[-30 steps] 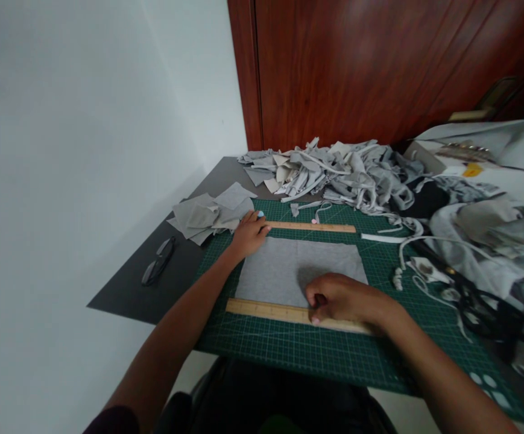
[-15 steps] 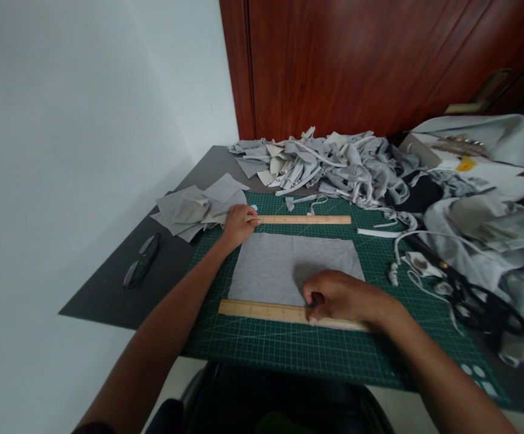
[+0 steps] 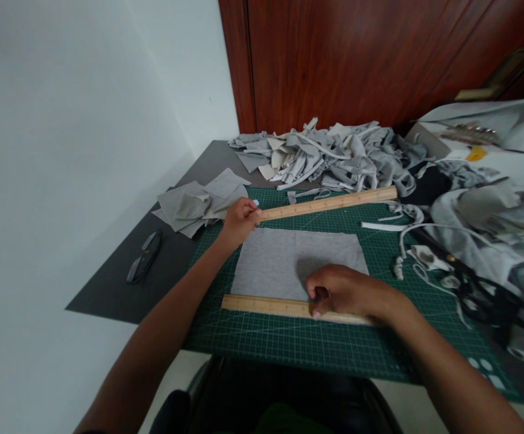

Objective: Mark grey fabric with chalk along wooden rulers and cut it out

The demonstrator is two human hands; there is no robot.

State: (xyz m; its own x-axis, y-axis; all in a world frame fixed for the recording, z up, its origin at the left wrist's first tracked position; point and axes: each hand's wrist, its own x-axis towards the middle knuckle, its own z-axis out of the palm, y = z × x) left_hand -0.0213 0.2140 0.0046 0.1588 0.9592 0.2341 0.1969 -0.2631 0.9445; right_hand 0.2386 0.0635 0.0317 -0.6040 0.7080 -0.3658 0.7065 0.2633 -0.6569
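A rectangle of grey knit fabric lies flat on the green cutting mat. My left hand pinches the left end of a wooden ruler, which slants up to the right beyond the fabric's far edge. Along the near edge of the fabric runs a second wooden ruler. My right hand rests over that ruler with curled fingers, thumb and fingertips closed on its edge. Part of the near ruler is hidden under this hand.
Grey fabric pieces lie at the left, near a pair of glasses. A heap of scraps spans the back. Black scissors, cords and more cloth sit at right, before a white box.
My left hand has lifted the far ruler; its right end has swung up and away from me. The right hand and near ruler hold their place, while the view shifts slightly.
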